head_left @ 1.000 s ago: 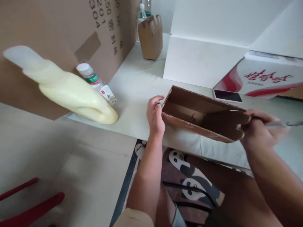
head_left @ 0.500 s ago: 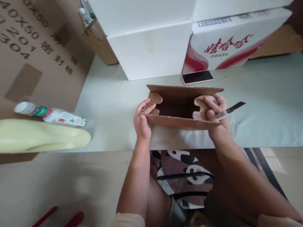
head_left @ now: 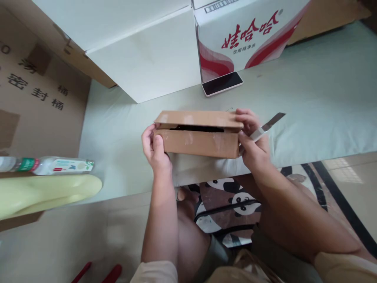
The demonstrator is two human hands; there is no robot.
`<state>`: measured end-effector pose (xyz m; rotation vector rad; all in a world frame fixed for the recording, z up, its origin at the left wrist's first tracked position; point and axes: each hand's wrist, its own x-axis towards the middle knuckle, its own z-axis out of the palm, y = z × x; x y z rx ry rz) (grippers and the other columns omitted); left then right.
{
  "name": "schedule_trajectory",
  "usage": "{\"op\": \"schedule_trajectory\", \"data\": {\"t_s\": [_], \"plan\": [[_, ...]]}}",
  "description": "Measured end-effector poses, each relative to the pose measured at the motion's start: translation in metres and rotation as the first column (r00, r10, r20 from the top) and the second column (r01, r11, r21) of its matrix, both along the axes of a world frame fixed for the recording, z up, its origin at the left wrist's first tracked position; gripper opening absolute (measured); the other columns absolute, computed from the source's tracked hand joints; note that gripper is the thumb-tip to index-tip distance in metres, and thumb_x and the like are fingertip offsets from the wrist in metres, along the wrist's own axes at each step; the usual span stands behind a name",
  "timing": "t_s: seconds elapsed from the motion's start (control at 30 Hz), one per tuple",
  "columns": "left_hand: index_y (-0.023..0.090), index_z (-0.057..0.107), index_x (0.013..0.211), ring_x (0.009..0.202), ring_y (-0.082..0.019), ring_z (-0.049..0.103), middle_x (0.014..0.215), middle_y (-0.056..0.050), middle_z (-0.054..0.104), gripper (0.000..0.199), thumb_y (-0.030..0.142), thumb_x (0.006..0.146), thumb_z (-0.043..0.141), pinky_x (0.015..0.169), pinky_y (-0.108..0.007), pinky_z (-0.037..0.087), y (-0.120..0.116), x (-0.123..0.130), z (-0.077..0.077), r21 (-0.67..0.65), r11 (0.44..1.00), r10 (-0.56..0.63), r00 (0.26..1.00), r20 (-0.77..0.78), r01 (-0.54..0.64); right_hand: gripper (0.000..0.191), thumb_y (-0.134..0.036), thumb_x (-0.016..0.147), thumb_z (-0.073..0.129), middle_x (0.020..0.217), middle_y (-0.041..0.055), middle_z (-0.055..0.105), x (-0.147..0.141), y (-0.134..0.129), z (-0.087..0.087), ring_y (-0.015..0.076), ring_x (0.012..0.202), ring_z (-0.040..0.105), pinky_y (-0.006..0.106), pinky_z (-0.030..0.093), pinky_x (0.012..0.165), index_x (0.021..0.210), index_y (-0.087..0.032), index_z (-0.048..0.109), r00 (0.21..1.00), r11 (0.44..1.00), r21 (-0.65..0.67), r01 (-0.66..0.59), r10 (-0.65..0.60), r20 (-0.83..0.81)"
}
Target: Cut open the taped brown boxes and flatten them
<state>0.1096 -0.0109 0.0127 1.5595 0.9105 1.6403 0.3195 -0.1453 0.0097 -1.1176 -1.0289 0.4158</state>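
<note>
Head view: a brown box sits at the near edge of the table, its top flap almost down, a dark slit left under it. The left hand clasps the box's left end, thumb on the front. The right hand grips the right end and also holds a blade pointing right. Beyond lie a phone, a white box and a red-printed carton. A bottle lies far left.

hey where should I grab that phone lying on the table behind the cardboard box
Pinch the phone across its two long edges from above. It lies flat, screen up, with a red-and-white carton close behind it, so a top approach from the near side stays clear.
</note>
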Motion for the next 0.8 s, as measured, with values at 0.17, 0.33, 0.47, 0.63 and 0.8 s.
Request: {"op": "schedule_trajectory", "data": {"t_s": [0.17,0.33,0.47,0.63,0.8], "plan": [[0.024,0.069,0.125,0.133,-0.024,0.061,0.136,-0.007,0.069,0.042,0.049,0.091,0.062,0.117,-0.040,0.047,0.002,-0.008,0.000,-0.018,0.999,-0.033,0.996,-0.087,0.032,0.017,-0.036,0.097,0.058,0.142,0.0023,0.059,-0.002,0.001,-0.001,0.0273,0.139,0.051,0.055,0.037,0.122,0.108,-0.031,0.069,0.998,0.997,0.054,0.060,-0.060,-0.003],[0.025,0.079,0.108,0.136,-0.023,0.060,0.136,-0.003,0.071,0.027,0.035,0.090,0.061,0.122,-0.041,0.042,0.000,-0.012,0.006,-0.085,0.995,-0.065,0.989,-0.134,0.053,0.017,-0.041,0.095,0.058,0.142,0.0019,0.059,-0.001,0.003,-0.003,0.0285,0.140,0.051,0.057,0.038,0.121,0.104,-0.031,0.068,0.997,0.995,0.063,0.079,-0.080,0.022],[0.024,0.081,0.103,0.132,-0.023,0.063,0.130,-0.004,0.074,0.027,0.032,0.087,0.060,0.119,-0.042,0.045,-0.002,-0.012,0.008,-0.091,0.996,-0.017,0.989,-0.144,0.004,0.025,-0.049,0.094,0.056,0.143,0.0038,0.058,0.005,0.001,-0.003,0.0302,0.138,0.052,0.056,0.040,0.119,0.108,-0.031,0.067,0.992,0.996,0.025,0.086,-0.088,0.095],[0.022,0.079,0.099,0.130,-0.024,0.064,0.129,-0.006,0.073,0.027,0.032,0.082,0.060,0.115,-0.040,0.048,0.004,-0.020,0.010,-0.194,0.980,0.034,0.999,-0.033,-0.040,0.036,-0.054,0.094,0.052,0.141,0.0062,0.060,0.011,0.002,-0.008,0.0305,0.131,0.057,0.054,0.046,0.108,0.120,-0.032,0.062,0.981,0.981,-0.016,0.192,-0.192,0.001],[0.021,0.073,0.101,0.112,-0.022,0.068,0.114,-0.005,0.074,0.031,0.039,0.078,0.061,0.095,-0.035,0.056,0.017,-0.032,0.008,-0.387,0.922,0.156,0.939,0.305,-0.028,0.038,-0.056,0.095,0.052,0.122,0.0081,0.069,0.008,0.005,-0.010,0.0301,0.122,0.061,0.054,0.045,0.110,0.112,-0.026,0.066,0.991,0.955,-0.272,0.121,-0.132,-0.021]]}}
